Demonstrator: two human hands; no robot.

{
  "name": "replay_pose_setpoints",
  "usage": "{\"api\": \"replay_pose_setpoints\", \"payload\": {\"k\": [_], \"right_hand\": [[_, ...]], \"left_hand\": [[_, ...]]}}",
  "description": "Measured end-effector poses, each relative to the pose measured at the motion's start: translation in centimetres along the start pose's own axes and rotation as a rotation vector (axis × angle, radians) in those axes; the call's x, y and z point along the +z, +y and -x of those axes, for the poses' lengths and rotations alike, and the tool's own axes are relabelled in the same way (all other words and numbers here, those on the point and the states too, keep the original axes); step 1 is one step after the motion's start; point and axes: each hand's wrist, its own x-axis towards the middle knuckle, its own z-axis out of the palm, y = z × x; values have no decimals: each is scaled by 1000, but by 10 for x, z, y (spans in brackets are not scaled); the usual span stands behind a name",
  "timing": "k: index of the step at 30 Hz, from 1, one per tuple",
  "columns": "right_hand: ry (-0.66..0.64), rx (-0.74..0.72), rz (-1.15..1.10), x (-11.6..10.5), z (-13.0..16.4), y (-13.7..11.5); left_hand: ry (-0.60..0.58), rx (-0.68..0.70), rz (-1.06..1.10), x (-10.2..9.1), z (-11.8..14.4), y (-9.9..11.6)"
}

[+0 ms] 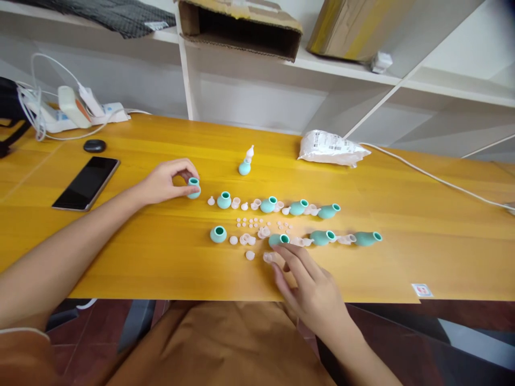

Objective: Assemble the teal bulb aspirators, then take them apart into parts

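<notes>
Two rows of small teal rubber bulbs lie on the yellow wooden table, with pale pink caps and tiny beads scattered among them. My left hand pinches one teal bulb at the left end of the far row. My right hand rests flat near the table's front edge, fingers spread, fingertips touching a clear pink cap just below another teal bulb. An assembled bulb with a white nozzle stands upright farther back.
A black phone and a dark oval case lie at the left. A power strip with cables sits at the back left. A white plastic bag lies at the back right, with a white cable beside it. Shelves hold cardboard boxes.
</notes>
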Motion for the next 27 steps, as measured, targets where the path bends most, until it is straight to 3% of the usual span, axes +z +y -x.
{"api": "replay_pose_setpoints", "payload": {"k": [3,5,10,14,17,21,23,27], "right_hand": [[102,-4,-9,-15,-1,1],[149,-8,8,-24,-4,1],[155,-140,83,-47,-32,2],[163,-192,46,-54,-92,21],[64,-131,37,-38,-157,51],[-232,-125,-57,6,-235,97],[-360,-152,-91,27,-259,112],[-345,-180,-4,43,-273,121]], "left_hand": [[-196,-67,-58,0,1,4],[-243,-103,-69,1,1,4],[-213,-169,16,6,1,-3],[-106,-117,103,9,1,-7],[72,-54,146,12,3,-10],[289,52,204,18,5,-9],[398,109,238,22,7,-7],[496,211,246,28,9,-4]]}}
